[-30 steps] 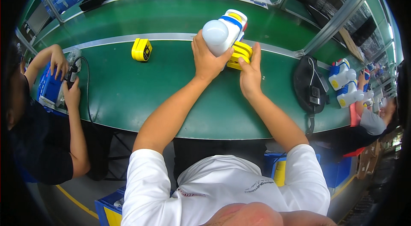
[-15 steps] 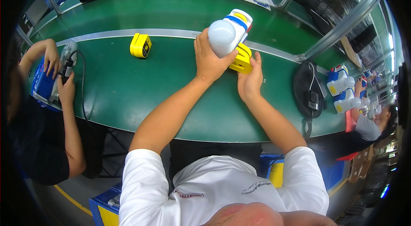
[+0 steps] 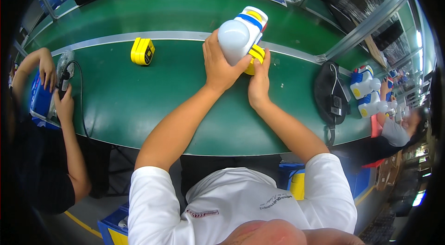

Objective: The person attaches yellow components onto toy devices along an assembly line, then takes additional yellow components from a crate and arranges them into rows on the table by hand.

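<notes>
Two hands are working at the middle of the green surface (image 3: 139, 101), close to the metal strip (image 3: 116, 37) running along it. You are wrapping your left hand (image 3: 221, 66) around a white toy body (image 3: 241, 34) with a rounded end, a blue band and a yellow top, fingers closed on its left side and thumb pressing underneath, so it is tilting up off the surface. You are resting your right hand (image 3: 259, 82) just beside it, with fingers reaching onto a yellow part (image 3: 256, 53) that is lying under the toy body; whether those fingers are gripping it or only touching it cannot be told. A second yellow block (image 3: 142, 51) is sitting well apart, toward the left along the same strip. At the left edge, another person's hands (image 3: 54, 82) are handling a corded tool (image 3: 62, 78). Near the right edge, a black pad (image 3: 331, 92) is lying on the surface, and beyond it several white and blue toys (image 3: 366, 92) are standing by another worker.
</notes>
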Motion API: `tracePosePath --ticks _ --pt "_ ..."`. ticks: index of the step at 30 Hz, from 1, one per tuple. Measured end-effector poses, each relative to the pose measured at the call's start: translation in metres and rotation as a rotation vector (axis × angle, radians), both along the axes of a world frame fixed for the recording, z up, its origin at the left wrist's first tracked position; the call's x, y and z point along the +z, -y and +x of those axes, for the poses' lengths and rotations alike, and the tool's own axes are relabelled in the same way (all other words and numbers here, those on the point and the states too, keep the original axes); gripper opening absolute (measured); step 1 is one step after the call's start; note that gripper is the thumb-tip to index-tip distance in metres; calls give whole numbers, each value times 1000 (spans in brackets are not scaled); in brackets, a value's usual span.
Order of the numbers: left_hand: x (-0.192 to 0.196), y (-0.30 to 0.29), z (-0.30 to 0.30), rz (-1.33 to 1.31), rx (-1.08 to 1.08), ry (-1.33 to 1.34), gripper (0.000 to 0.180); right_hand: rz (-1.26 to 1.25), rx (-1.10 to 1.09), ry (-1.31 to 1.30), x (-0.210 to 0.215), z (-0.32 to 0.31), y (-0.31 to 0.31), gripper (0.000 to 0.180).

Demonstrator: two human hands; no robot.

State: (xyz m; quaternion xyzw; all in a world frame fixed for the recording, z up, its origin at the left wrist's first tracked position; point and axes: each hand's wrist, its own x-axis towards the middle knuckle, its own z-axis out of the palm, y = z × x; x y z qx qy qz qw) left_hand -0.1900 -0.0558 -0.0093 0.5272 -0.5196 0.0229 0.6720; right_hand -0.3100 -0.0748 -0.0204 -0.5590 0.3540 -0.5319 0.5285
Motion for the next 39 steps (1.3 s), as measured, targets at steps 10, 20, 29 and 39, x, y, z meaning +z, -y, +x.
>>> tracePosePath --ticks 10,20,29,39 --pt "7 11 43 -137 -400 -340 59 -431 -103 -706 8 41 36 114" --pt "-13 23 40 21 20 -31 14 -317 -467 -560 -3 128 189 121" --pt "-17 18 36 257 -82 -84 10 -503 -84 -788 -13 21 161 93" --pt "4 12 43 156 -16 318 10 -916 208 -877 4 -35 47 44"
